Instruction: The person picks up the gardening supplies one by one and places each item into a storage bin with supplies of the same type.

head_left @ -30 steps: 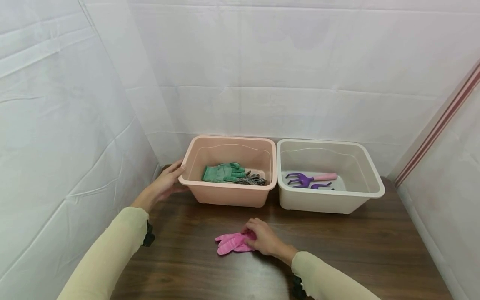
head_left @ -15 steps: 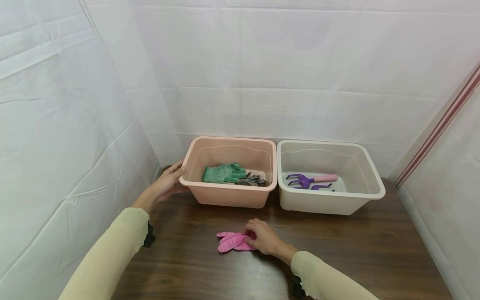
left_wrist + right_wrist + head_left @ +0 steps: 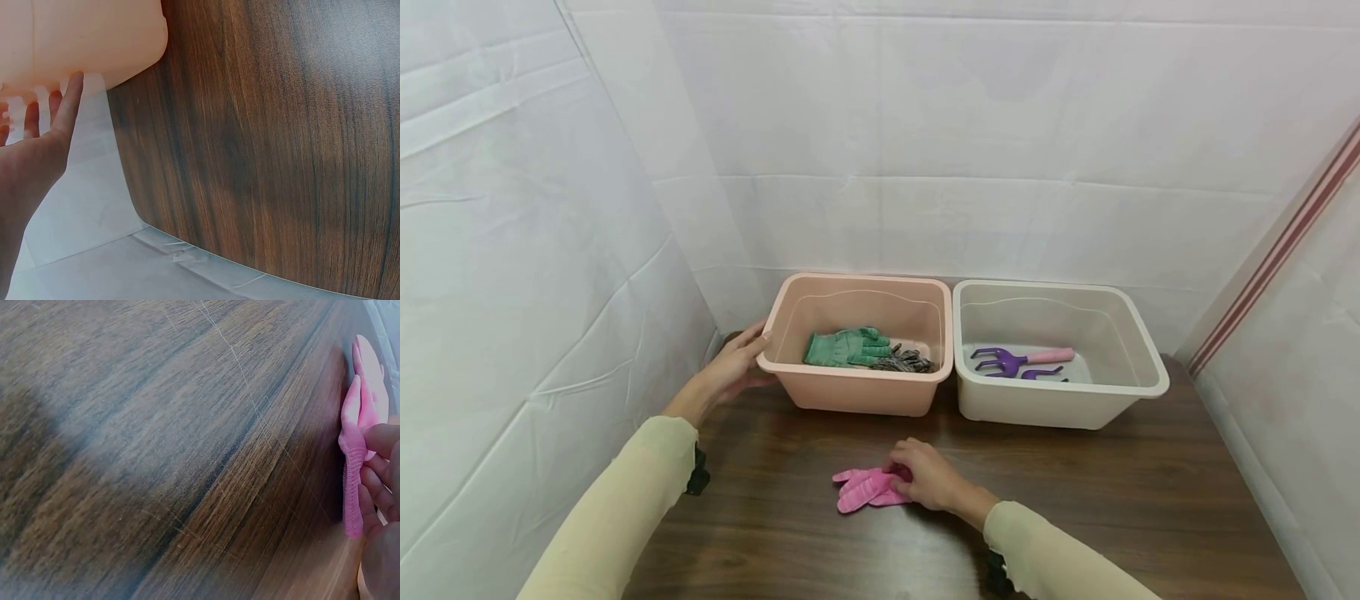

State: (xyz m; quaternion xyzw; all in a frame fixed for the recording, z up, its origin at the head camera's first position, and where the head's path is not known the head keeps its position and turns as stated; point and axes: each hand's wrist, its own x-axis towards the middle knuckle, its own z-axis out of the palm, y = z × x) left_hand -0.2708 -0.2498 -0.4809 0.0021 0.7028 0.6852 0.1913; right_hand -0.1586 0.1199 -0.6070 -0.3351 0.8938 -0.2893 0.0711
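In the head view, my right hand [image 3: 923,475] pinches a pink glove [image 3: 861,489] at its cuff end, low over the brown table. The right wrist view has the thumb and curled fingers on the ribbed cuff of the glove [image 3: 355,450], with the glove's fingers pointing away. My left hand [image 3: 730,367] rests against the left end of a peach bin [image 3: 853,392]. Its fingers, fairly straight, touch the outer wall of the bin [image 3: 94,37] in the left wrist view. Inside that bin lie a green glove [image 3: 842,347] and a dark, crumpled bundle [image 3: 904,360].
An off-white bin [image 3: 1037,407] stands right beside the peach one, holding a purple hand fork [image 3: 1009,361] with a pink handle and another purple tool [image 3: 1040,373]. White sheeting [image 3: 880,133] walls the table [image 3: 775,533] at the back and both sides.
Almost nothing moves. The pink glove's fingers shift slightly on the table while the right hand keeps hold of it. The left hand stays at the peach bin.
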